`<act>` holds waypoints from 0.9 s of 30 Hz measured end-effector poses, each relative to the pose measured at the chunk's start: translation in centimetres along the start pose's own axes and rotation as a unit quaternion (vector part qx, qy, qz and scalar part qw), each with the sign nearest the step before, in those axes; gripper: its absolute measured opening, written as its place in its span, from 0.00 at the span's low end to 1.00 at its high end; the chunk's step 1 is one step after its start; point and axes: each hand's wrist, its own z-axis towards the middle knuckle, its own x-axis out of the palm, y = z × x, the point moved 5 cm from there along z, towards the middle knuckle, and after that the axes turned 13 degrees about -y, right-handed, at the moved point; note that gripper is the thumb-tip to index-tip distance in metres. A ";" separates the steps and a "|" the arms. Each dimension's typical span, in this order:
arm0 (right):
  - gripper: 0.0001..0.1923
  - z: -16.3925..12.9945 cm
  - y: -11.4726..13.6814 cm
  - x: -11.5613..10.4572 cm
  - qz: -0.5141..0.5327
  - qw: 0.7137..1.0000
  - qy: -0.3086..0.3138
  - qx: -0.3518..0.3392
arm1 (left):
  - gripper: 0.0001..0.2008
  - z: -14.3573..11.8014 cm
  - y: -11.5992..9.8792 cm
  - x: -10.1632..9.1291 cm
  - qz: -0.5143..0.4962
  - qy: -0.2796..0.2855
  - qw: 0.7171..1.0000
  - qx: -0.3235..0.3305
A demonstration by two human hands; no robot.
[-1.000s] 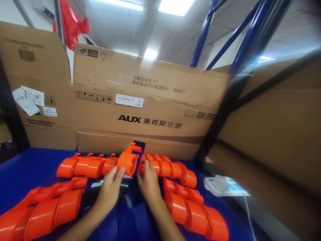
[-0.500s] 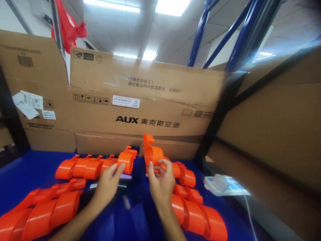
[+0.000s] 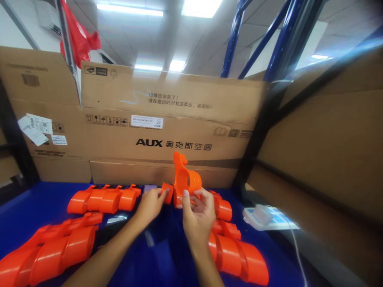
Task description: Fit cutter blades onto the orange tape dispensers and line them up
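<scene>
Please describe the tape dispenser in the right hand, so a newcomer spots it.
Find the brown cardboard panel printed AUX. Below that print, the right hand grips an orange tape dispenser. Its narrow arm points straight up, unlike the dispensers set in rows.

So we're looking at a blue tabletop (image 3: 18, 215) with four orange tape dispensers (image 3: 109, 200) sitting back left, another row (image 3: 46, 255) lying nearer us, and more rows (image 3: 229, 253) filling the right.
</scene>
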 end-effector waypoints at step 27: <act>0.17 -0.3 -1.2 -0.1 -0.040 0.998 0.038 0.002 | 0.22 -4.1 -2.3 0.9 -0.017 0.144 0.990 -0.001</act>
